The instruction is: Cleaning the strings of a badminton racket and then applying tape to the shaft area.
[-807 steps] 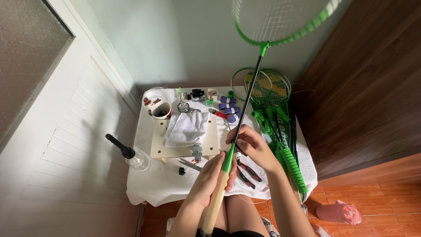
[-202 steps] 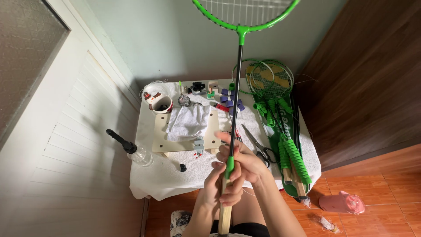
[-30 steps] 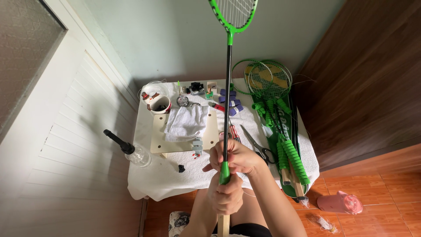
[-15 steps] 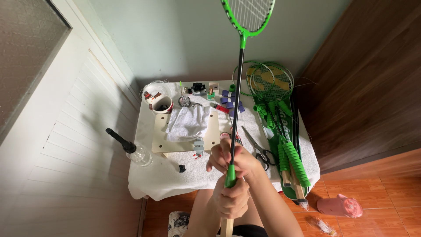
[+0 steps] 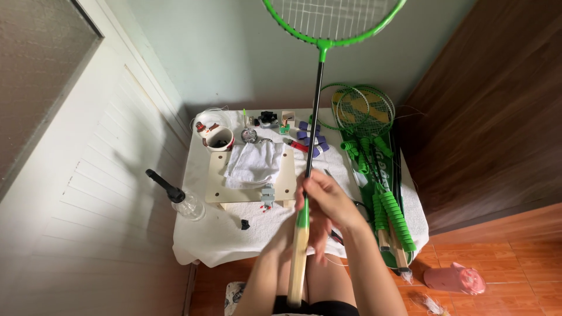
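The surface (image 5: pixel 205 246) under a white cloth carries a wooden board (image 5: pixel 219 184), a towel (image 5: pixel 253 162) and a mug (image 5: pixel 219 139), with spare rackets (image 5: pixel 374 169) along its right edge. Above it stands the green racket (image 5: pixel 317 93), upright and surely light, its thin shaft springy, its bare wooden handle (image 5: pixel 297 263) smooth. The right hand (image 5: pixel 328 199) has its fingers clamped where shaft meets handle, the firmest hold. The left hand (image 5: pixel 319 237) is blurred, grip unclear
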